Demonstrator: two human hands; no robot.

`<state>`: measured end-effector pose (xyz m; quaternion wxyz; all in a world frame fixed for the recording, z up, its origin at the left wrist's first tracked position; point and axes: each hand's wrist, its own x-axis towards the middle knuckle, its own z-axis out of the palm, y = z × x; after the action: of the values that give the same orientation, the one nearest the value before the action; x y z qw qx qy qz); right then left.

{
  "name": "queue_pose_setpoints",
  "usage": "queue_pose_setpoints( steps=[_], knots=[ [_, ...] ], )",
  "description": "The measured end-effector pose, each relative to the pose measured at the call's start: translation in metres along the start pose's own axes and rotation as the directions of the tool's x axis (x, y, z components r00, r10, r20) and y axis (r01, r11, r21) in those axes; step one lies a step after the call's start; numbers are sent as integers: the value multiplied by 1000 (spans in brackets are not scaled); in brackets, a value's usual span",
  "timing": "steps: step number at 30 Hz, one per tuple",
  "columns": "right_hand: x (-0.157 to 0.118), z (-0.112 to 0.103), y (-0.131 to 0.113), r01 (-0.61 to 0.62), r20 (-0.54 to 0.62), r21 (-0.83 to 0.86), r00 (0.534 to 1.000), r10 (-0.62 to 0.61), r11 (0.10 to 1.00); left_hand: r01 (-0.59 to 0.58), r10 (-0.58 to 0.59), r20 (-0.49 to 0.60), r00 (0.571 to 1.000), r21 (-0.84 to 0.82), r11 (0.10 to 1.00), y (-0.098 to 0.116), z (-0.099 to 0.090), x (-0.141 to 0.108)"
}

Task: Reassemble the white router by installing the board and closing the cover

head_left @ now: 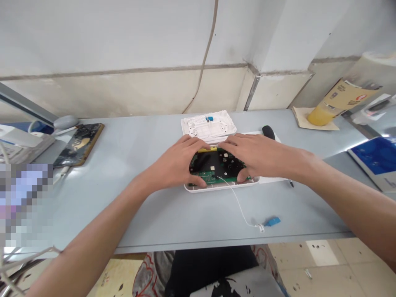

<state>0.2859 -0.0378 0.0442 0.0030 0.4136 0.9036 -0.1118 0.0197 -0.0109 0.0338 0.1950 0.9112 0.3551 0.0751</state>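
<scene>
Head view: left hand (pixel 175 163) and right hand (pixel 262 159) clamped on opposite edges of green circuit board (pixel 215 163), still in shallow white plastic base (pixel 221 187); ribbed white plastic cover (pixel 208 128) already off, lying beyond on pale grey tabletop (pixel 139 218).

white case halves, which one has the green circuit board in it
The nearer half, under the left hand and right hand, holds the green circuit board; the farther half shows no board.
</scene>
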Motion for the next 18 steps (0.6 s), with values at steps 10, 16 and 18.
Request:
queue_pose_setpoints(
  steps=[10, 16, 18],
  knots=[
    [0, -1, 4, -33, 41, 58, 999, 31, 998, 2, -1, 15, 1000, -118, 993, -7, -7, -6],
    [-6, -4, 8, -10, -44, 31, 999, 12, 999, 5, -3, 16, 1000, -123, 992, -10, 1, -4],
    [-9, -11, 2, 63, -79, 26, 995, -61, 998, -9, 10, 10, 1000, -130, 992, -12, 0, -5]
  ],
)
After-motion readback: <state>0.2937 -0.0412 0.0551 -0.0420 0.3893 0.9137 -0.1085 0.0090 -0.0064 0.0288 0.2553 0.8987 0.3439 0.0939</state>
